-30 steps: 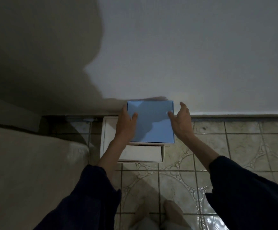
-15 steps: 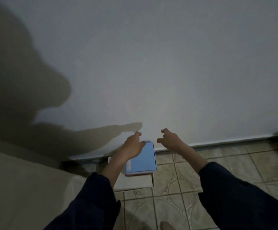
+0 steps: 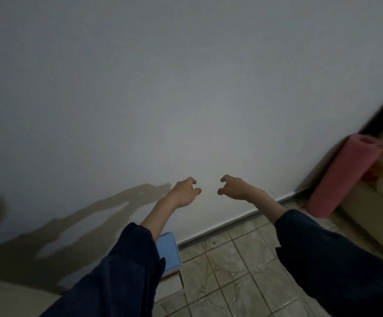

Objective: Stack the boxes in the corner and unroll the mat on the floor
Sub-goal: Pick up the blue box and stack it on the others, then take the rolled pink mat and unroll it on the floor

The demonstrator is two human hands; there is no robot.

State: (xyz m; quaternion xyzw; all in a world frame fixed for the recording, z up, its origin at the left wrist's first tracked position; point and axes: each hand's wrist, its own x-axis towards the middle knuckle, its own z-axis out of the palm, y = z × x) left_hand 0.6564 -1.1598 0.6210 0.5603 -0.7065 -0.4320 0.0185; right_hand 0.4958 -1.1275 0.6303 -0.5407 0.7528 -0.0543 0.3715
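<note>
Reaching forward at the wall, left hand [image 3: 184, 192] and right hand [image 3: 234, 188], grips loosely curled, empty.

Open tiled floor [image 3: 231, 271] is left between the stacked blue box [image 3: 168, 252] and the seemingly wall-propped pink mat [image 3: 343, 179].

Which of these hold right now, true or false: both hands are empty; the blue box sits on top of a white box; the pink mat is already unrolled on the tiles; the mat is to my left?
1. Both hands hold nothing. True: the left hand and right hand hang in the air with loosely curled fingers.
2. The blue box sits on the white box. True.
3. The pink mat lies unrolled on the tiles. False: it is rolled up, leaning against the wall.
4. The mat is on the left. False: it stands at the right.
</note>
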